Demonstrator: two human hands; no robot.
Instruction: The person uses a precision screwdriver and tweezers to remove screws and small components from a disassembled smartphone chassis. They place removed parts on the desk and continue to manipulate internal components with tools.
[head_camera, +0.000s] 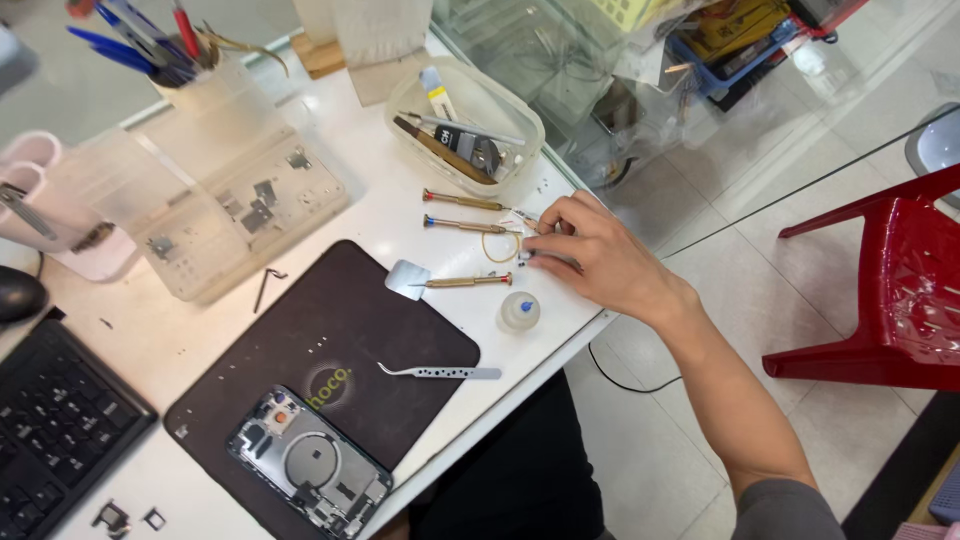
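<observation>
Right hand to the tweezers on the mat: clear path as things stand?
Probably yes. The right hand rests at the screwdrivers by the table edge; the tweezers lie uncovered on the dark mat, with only a small bottle near the route.

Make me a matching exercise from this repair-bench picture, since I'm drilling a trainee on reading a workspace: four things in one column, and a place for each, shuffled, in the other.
Things:
1. tweezers
2. opened phone
3. pens
4. right hand

Places:
A. standing in a cup at the table's far corner
B. at the table's edge, fingertips beside the screwdriver tips
C. lying on the dark mat's near end, back cover off
D. lying flat at the mat's right edge

Pairs: 1-D, 2-C, 3-A, 4-B
</observation>
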